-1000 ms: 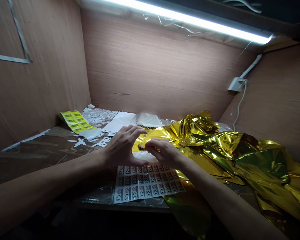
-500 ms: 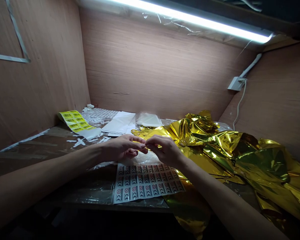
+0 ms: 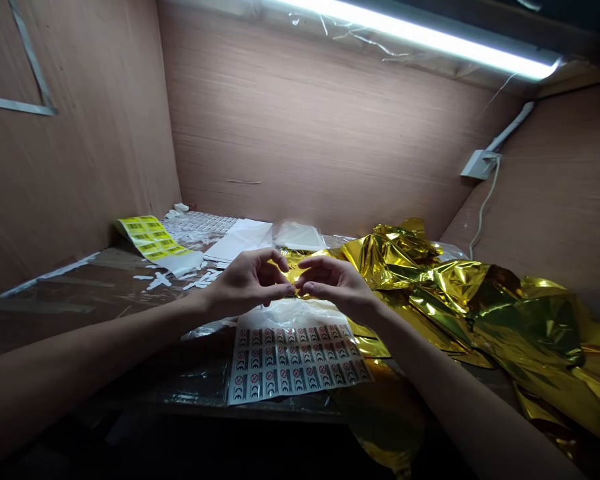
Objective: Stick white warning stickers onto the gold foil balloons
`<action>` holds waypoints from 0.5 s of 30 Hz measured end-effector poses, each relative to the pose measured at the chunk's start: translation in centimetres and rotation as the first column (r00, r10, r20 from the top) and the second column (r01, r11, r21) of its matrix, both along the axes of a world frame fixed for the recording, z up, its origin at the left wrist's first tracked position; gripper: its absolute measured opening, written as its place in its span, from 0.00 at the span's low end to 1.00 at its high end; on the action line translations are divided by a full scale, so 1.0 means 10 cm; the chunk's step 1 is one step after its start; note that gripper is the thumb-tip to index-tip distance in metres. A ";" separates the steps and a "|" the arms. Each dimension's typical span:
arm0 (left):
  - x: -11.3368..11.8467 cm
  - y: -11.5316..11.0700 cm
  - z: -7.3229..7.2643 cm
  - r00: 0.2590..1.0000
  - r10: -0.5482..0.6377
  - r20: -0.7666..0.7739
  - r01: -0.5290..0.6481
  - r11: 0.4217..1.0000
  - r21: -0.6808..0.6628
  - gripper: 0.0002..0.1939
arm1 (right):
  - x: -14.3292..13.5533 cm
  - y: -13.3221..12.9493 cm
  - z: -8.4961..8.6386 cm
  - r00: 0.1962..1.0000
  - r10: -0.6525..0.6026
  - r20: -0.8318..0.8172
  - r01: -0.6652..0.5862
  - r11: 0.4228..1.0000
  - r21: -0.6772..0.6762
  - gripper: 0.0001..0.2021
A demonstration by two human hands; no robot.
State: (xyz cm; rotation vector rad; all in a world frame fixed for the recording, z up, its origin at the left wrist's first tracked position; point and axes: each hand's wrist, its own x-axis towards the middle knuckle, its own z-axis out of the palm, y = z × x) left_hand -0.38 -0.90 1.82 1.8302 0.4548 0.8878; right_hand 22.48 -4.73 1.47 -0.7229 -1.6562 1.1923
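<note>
My left hand (image 3: 253, 283) and my right hand (image 3: 337, 283) meet over the table, fingers curled and thumb tips nearly touching. Shiny gold foil (image 3: 291, 267) shows between them, and my left fingers seem closed on its edge. Whatever my right fingertips pinch is too small to make out. Just below the hands lies a sheet of small stickers (image 3: 295, 363) with CE marks and red crossed circles; its upper part is bare backing. A large crumpled heap of gold foil (image 3: 395, 260) spreads from behind my right hand to the right.
At left back are a curled sheet of yellow labels (image 3: 155, 240), white paper scraps (image 3: 159, 281) and white papers (image 3: 243, 239). A clear plastic packet (image 3: 300, 237) lies behind the hands. Wooden walls enclose the table; a lamp (image 3: 430, 40) hangs above. A cable (image 3: 487, 200) runs down at right.
My fingers have shifted from a close pinch to a more arched pose, with the index fingers raised. Both hands stay together above the sticker sheet. The view has shifted slightly.
</note>
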 end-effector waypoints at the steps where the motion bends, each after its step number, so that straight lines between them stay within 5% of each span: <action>1: 0.00 -0.01 0.00 1.000 0.007 -0.002 -0.006 1.000 0.019 0.18 | -0.01 -0.01 0.00 1.000 0.005 -0.010 -0.005 1.000 -0.016 0.22; 15: 0.02 -0.05 -0.07 0.996 0.065 -0.063 -0.041 0.947 0.317 0.11 | -0.18 0.02 -0.16 0.995 0.084 -0.052 -0.086 0.996 -0.036 0.23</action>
